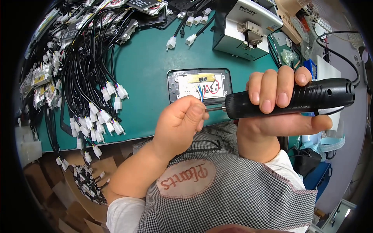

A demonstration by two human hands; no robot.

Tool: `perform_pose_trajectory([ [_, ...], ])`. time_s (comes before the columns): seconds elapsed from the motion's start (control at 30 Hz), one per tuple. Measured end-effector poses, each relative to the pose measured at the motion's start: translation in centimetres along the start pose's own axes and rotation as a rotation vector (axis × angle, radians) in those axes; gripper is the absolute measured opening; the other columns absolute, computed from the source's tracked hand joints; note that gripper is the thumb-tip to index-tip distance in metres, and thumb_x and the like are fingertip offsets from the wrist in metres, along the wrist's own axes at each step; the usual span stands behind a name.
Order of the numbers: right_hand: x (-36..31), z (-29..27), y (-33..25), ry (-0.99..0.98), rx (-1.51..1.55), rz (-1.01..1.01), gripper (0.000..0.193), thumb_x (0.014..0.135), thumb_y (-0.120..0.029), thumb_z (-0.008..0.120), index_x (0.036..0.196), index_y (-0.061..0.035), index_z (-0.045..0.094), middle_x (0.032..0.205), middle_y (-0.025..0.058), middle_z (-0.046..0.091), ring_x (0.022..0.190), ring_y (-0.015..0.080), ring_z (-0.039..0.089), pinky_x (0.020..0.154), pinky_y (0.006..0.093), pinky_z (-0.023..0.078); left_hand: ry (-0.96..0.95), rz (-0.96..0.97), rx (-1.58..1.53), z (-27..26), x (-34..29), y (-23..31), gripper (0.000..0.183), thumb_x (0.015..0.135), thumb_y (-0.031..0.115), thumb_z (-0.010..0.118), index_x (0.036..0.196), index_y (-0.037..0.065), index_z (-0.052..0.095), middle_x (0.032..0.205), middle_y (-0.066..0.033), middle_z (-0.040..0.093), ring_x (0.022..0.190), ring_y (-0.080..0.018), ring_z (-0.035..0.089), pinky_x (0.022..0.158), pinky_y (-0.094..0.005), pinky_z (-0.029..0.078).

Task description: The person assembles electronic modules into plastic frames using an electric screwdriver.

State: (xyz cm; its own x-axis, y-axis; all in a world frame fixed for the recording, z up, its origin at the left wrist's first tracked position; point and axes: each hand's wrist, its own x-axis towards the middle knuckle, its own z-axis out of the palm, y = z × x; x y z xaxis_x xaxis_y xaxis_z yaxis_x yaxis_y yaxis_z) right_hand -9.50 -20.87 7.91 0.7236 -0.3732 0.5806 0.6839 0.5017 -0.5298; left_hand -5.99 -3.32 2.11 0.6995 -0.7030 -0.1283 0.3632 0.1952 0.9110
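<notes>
A black electric screwdriver (324, 94) lies level in my right hand (271, 90), whose fingers wrap over its body. Its thin metal bit (216, 109) points left into my left hand (176, 122). The left fingers are closed around the bit's end; whether a screw sits at the tip is hidden. Just beyond my left fist, a black rectangular housing (170, 86) rests on the green mat with a white circuit board (184, 91) in it. Blue, red and white wires (201, 90) show on the board, partly behind my left fingers.
Black cables with white connectors (93, 120) fill the left of the green mat (143, 77). A white boxy machine (237, 35) stands at the back right. More connectors (171, 42) lie at the back. The screwdriver's cord (342, 58) loops up on the right.
</notes>
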Motion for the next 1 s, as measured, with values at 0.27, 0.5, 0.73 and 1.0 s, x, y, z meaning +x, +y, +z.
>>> perform_pose_trajectory([
  [0.27, 0.6, -0.8, 1.1, -0.141, 0.109, 0.116, 0.07, 0.075, -0.062, 0.062, 0.112, -0.0031, 0.053, 0.079, 0.0061, 0.055, 0.062, 0.0189, 0.055, 0.06, 0.035, 0.044, -0.117, 0.445, 0.543, -2.7, 1.0, 2.2, 0.031, 0.087, 0.018, 0.065, 0.113, 0.002, 0.064, 0.1, -0.0121, 0.064, 0.088, -0.0226, 0.06, 0.078, -0.0301, 0.048],
  [0.5, 0.8, -1.6, 4.0, -0.235, -0.023, -0.011, 0.086, 0.073, -0.077, 0.053, 0.114, -0.002, 0.052, 0.079, 0.0074, 0.055, 0.063, 0.0199, 0.057, 0.06, 0.0345, 0.048, 0.063, 0.508, 1.322, -5.7, 1.9, 3.6, 0.03, 0.073, 0.012, 0.069, 0.102, 0.007, 0.066, 0.116, -0.0134, 0.059, 0.112, -0.0322, 0.053, 0.095, -0.0401, 0.043],
  [0.73, -0.3, -2.6, 8.2, -0.327, -0.072, 0.0, 0.091, 0.07, -0.077, 0.057, 0.113, 0.0015, 0.043, 0.082, 0.0149, 0.058, 0.064, 0.0229, 0.059, 0.061, 0.0348, 0.052, 0.016, 0.472, 1.396, -6.0, 3.0, 1.6, 0.03, 0.069, 0.019, 0.073, 0.095, 0.009, 0.063, 0.125, -0.0126, 0.055, 0.122, -0.0337, 0.046, 0.102, -0.047, 0.036],
  [1.0, 1.1, -2.4, 8.3, -0.585, -0.253, 0.087, 0.091, 0.065, -0.075, 0.063, 0.107, 0.0037, 0.044, 0.077, 0.0142, 0.058, 0.062, 0.0221, 0.058, 0.059, 0.0328, 0.052, 0.018, 0.486, 1.354, -5.8, 3.3, 1.7, 0.032, 0.066, 0.018, 0.073, 0.094, 0.008, 0.062, 0.123, -0.0142, 0.056, 0.117, -0.0333, 0.05, 0.102, -0.0471, 0.037],
])
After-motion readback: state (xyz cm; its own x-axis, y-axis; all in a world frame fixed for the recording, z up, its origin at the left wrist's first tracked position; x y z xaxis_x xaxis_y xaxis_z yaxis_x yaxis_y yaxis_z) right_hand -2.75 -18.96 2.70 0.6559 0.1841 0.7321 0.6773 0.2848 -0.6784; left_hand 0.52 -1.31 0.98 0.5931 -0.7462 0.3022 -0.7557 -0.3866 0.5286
